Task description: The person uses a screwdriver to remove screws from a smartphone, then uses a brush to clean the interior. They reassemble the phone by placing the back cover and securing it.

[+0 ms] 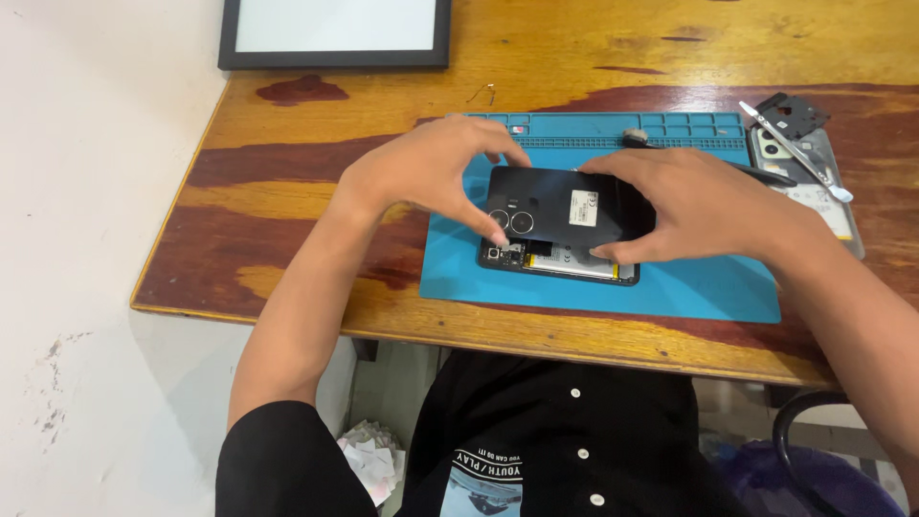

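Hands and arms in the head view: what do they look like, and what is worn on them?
Both the left hand and right hand are bare: no gloves, rings or watch visible. The forearms are bare too. A short black sleeve covers the left upper arm.

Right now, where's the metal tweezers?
Head view, far right of the wooden table: the tweezers lie diagonally across a second opened phone, just beyond the blue mat and the right hand.

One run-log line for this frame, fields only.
left hand: grips back cover | right hand: grips cover's other end | cover: lifted over opened phone | base: blue mat
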`<state>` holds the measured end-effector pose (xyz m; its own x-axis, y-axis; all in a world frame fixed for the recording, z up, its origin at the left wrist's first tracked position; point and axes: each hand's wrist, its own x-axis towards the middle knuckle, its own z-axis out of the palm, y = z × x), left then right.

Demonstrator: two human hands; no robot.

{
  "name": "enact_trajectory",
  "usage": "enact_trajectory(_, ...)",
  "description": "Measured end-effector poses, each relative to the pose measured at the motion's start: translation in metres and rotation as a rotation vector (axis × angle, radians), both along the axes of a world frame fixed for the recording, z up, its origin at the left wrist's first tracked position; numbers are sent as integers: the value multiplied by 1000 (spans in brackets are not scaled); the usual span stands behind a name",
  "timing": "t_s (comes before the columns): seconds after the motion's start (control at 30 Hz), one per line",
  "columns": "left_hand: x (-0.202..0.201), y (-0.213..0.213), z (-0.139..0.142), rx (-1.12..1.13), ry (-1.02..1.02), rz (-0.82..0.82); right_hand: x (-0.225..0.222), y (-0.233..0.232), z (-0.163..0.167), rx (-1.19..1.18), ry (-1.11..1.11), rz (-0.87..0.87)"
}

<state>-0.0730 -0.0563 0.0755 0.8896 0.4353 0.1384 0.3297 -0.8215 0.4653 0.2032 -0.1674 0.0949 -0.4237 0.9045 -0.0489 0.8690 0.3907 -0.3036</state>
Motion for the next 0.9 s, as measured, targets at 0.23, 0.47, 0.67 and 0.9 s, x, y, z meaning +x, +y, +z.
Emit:
enact_trajectory(0.23,3,-5,-2,77,54,-81,1,0,-7,100,49,161)
enact_trajectory(0.47,6,-9,-6,60,109,-140,-4,-2,-3,-133,-22,76)
enact_trajectory(0.67,9,-13,-8,8,165,-110,-11,-2,-4,-156,-84,66)
enact_trajectory(0.9,9,-18,-7,-15,193,-82,-10,-2,-8,-191,-99,62)
